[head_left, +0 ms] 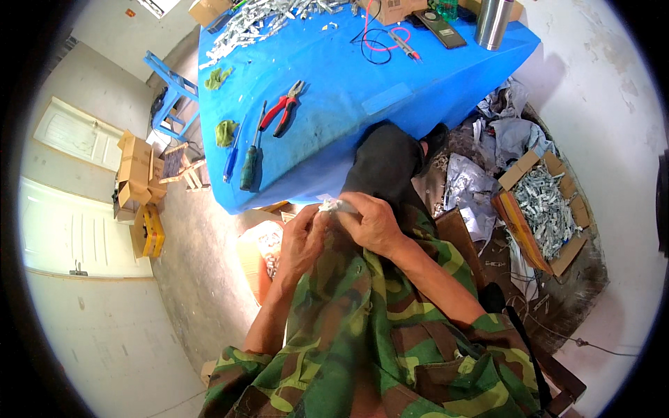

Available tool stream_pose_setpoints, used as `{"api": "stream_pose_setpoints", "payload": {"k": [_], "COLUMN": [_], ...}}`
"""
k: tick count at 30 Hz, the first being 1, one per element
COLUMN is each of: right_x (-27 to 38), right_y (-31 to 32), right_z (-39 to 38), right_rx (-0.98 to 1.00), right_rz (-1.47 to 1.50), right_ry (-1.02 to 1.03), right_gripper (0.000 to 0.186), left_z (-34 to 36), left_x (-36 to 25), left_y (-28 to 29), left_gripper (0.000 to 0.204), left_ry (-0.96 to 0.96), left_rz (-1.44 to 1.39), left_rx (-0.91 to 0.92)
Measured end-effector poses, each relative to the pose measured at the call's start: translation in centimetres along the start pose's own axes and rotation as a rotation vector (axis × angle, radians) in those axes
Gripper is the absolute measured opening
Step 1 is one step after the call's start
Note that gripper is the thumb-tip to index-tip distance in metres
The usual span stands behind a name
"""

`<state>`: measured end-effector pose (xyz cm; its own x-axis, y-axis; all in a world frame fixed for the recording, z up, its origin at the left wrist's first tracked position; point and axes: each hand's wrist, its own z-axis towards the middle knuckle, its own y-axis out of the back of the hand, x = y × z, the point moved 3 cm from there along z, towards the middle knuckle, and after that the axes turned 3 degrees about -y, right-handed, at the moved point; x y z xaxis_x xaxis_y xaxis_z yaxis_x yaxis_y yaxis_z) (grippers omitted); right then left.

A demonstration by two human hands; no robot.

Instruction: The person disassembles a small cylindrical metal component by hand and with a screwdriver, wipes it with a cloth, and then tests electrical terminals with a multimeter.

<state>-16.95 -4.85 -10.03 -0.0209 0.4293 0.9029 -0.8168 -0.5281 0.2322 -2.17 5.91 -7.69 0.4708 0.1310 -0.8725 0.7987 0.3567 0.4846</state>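
While the left hand [303, 240] and right hand [371, 221] are grasping a small, pale silvery piece [330, 205] near the blue-covered worktop [327, 132], an open brown cardboard box [517, 228] is holding heaped silvery metal parts [542, 209].

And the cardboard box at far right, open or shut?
Open: the box's flaps are spread apart, and metal parts show inside.

A small whitish piece [330, 205] spans left grip [302, 240] and right grip [371, 221].

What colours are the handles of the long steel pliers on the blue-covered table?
The pliers' handles are red and black, showing best in the head view.
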Motion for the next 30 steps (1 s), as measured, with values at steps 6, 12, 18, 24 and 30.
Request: {"api": "stream_pose_setpoints", "payload": {"k": [6, 12, 18, 24, 30], "right_x": [0.0, 1.2, 1.0, 1.2, 1.0], "right_y": [0.0, 0.8, 0.7, 0.2, 0.1], "right_z": [-0.2, 0.0, 0.1, 0.2, 0.2], "right_rx": [0.137, 0.240, 0.326, 0.337, 0.364], "right_rz": [0.112, -0.089, -0.089, -0.006, -0.077], "right_ry": [0.024, 0.060, 0.103, 0.082, 0.135], "right_gripper": [0.029, 0.026, 0.027, 0.028, 0.026], "left_z": [-0.3, -0.5, -0.5, -0.5, -1.0], "left_x": [0.2, -2.4, -3.5, -3.0, -2.7], "left_y": [2.4, 3.1, 3.2, 3.3, 2.8], "left_gripper": [0.030, 0.028, 0.024, 0.021, 0.020], "left_ry": [-0.024, 0.039, -0.009, -0.185, -0.180], "left_rz": [0.122, 0.252, 0.437, 0.476, 0.466], "left_rx": [0.124, 0.229, 0.328, 0.298, 0.207]}}
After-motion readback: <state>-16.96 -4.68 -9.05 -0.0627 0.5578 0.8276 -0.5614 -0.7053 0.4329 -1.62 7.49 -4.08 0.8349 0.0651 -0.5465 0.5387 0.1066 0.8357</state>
